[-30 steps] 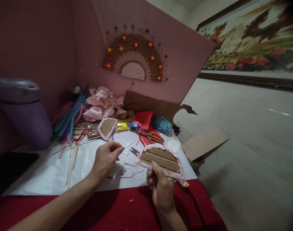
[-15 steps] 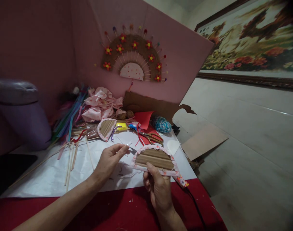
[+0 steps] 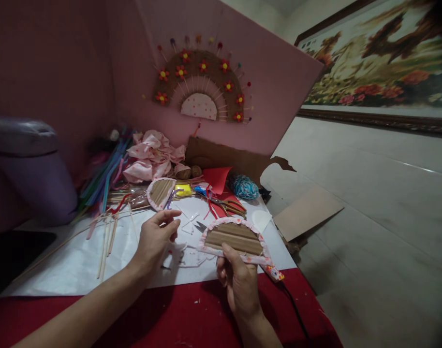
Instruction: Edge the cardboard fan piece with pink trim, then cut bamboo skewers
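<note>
My right hand [image 3: 239, 278] grips a half-round cardboard piece [image 3: 233, 239] by its straight lower edge, thumb on the bare corrugated face. Pink dotted fabric is folded over its rim. Left of this piece, my left hand [image 3: 156, 237] hovers above the white sheet with thumb and fingers apart, holding nothing visible. Thin white scraps [image 3: 189, 223] lie just beyond its fingertips. Dark pointed blades [image 3: 199, 226] stick out behind the cardboard piece; the rest is hidden. A second fabric-edged cardboard piece [image 3: 162, 193] leans farther back.
Gold-handled scissors [image 3: 230, 207], blue yarn [image 3: 244, 186], red sheets [image 3: 216, 180] and crumpled pink fabric [image 3: 152, 154] lie at the back. Thin wooden sticks [image 3: 107, 241] are at left near a purple bin [image 3: 36, 179]. A black cord [image 3: 295, 307] crosses the red cloth [image 3: 192, 314].
My left hand has moved left and its fingers have parted, letting go of a thin white scrap, which lies on the sheet. My right hand and the cardboard piece stay nearly still.
</note>
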Tool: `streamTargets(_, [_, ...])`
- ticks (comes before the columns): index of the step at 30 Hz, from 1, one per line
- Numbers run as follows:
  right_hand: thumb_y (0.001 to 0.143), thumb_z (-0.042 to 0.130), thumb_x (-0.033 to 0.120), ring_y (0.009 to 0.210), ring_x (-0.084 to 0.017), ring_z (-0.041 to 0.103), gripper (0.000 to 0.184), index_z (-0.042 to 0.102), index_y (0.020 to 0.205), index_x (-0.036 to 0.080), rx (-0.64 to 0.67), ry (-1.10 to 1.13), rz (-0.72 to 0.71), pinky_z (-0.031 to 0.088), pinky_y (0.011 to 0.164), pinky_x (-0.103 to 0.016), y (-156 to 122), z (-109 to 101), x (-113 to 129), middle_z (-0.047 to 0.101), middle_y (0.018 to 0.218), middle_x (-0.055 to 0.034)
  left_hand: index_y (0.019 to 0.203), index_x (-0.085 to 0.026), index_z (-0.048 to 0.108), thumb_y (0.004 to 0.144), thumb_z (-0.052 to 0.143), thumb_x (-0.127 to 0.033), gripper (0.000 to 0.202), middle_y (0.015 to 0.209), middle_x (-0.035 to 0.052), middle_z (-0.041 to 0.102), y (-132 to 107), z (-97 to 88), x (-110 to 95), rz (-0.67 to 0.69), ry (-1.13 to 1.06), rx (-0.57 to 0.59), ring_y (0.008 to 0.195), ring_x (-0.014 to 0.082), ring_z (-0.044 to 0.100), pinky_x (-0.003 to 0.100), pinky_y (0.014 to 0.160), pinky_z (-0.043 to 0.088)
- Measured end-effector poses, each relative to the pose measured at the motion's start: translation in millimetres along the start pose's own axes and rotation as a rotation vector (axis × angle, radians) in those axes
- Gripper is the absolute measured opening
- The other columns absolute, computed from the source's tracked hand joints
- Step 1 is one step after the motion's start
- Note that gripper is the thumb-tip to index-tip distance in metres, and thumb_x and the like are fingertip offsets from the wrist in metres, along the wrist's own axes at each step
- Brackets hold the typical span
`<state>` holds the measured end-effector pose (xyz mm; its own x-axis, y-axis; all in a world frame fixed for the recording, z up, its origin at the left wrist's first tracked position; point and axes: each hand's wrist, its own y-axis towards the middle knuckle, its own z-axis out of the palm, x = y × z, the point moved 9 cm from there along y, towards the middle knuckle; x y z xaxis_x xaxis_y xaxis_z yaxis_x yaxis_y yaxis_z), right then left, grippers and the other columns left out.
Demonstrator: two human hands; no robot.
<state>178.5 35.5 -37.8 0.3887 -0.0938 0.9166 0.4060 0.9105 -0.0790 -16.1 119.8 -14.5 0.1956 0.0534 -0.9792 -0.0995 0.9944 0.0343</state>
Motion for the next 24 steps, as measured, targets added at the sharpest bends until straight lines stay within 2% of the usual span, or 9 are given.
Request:
streamTargets(3, [0.065,0.071,0.041,0.034,-0.004,0.038,0.034,0.053,0.054,0.014,0.009,0.003,0.006,0.025,0.031,-0.013,1,1,-1,0.05,0.044,0.0042,0.095,-0.019,0.068,0.054,0.06,-0.01,0.043,0.092,0.003,0.063,-3,5.4,-12,0.117,0.064,0.056,0.076,0.0158,0.059,0.025,0.062,0.043])
streamTargets(5, [0.065,0.072,0.041,0.034,-0.004,0.038,0.034,0.053,0.055,0.014,0.007,0.008,0.01,0.024,0.031,-0.013,1,1,-2,0.05,0.043,0.0043,0.09,-0.023,0.071,0.052,0.054,-0.006,0.045,0.108,0.0034,0.062,-7,10.6,-22,0.212,0.143,0.109,0.099,0.0203,0.055,0.028,0.076,0.043])
streamTargets(7, [0.064,0.072,0.04,0.034,-0.003,0.038,0.034,0.053,0.055,0.014,0.001,0.015,0.012,0.024,0.031,-0.013,0,1,-2,0.05,0.043,0.0046,0.076,-0.021,0.073,0.057,0.049,-0.008,0.033,0.086,0.0031,0.067,-10,14.1,-25,0.238,0.193,0.148,0.088,0.0191,0.058,0.029,0.076,0.043])
streamTargets(9, [0.063,0.072,0.04,0.033,-0.004,0.038,0.033,0.053,0.056,0.014,0.005,0.023,0.011,0.025,0.031,-0.013,0,2,-1,0.05,0.042,0.005,0.066,-0.019,0.069,0.065,0.046,-0.012,0.024,0.056,0.0003,0.061,-11,16.0,-22,0.189,0.175,0.179,0.064,0.0157,0.055,0.028,0.066,0.042])
streamTargets(11, [0.063,0.072,0.04,0.033,-0.004,0.037,0.033,0.053,0.055,0.014,0.014,0.028,0.017,0.024,0.031,-0.013,-1,3,-1,0.05,0.042,0.0052,0.068,-0.017,0.067,0.071,0.048,-0.017,0.019,0.045,-0.0026,0.053,-11,17.9,-17,0.119,0.139,0.204,0.051,0.0136,0.049,0.026,0.058,0.039])
streamTargets(14, [0.063,0.072,0.04,0.034,-0.003,0.038,0.035,0.053,0.053,0.014,0.009,0.033,0.043,0.025,0.032,-0.013,-2,3,-2,0.051,0.043,0.0045,0.084,-0.017,0.067,0.069,0.059,-0.022,0.018,0.057,-0.001,0.061,-13,22.3,-13,0.08,0.112,0.234,0.061,0.0151,0.055,0.026,0.062,0.041])
streamTargets(16, [0.063,0.072,0.04,0.034,-0.003,0.038,0.034,0.053,0.053,0.014,0.006,0.038,0.05,0.025,0.032,-0.013,-2,2,-3,0.051,0.043,0.0044,0.095,-0.018,0.066,0.065,0.065,-0.023,0.03,0.086,0.0043,0.068,-15,25.4,-14,0.083,0.092,0.244,0.084,0.0193,0.059,0.028,0.072,0.043])
streamTargets(18, [0.063,0.072,0.039,0.033,-0.004,0.038,0.033,0.054,0.054,0.014,0.015,0.036,0.048,0.024,0.031,-0.013,-1,3,-3,0.051,0.042,0.0045,0.1,-0.018,0.065,0.066,0.067,-0.027,0.036,0.108,0.0075,0.064,-19,30.0,-10,0.042,0.058,0.268,0.099,0.0223,0.057,0.029,0.079,0.044])
streamTargets(24, [0.066,0.071,0.04,0.037,-0.005,0.042,0.032,0.057,0.058,0.013,0.041,-0.03,0.051,0.027,0.032,-0.013,0,3,-8,0.054,0.047,0.0026,0.09,-0.015,0.066,0.073,0.064,-0.039,0.029,0.078,0.0037,0.067,-34,56.1,13,-0.137,-0.116,0.493,0.065,0.0131,0.058,0.024,0.064,0.045])
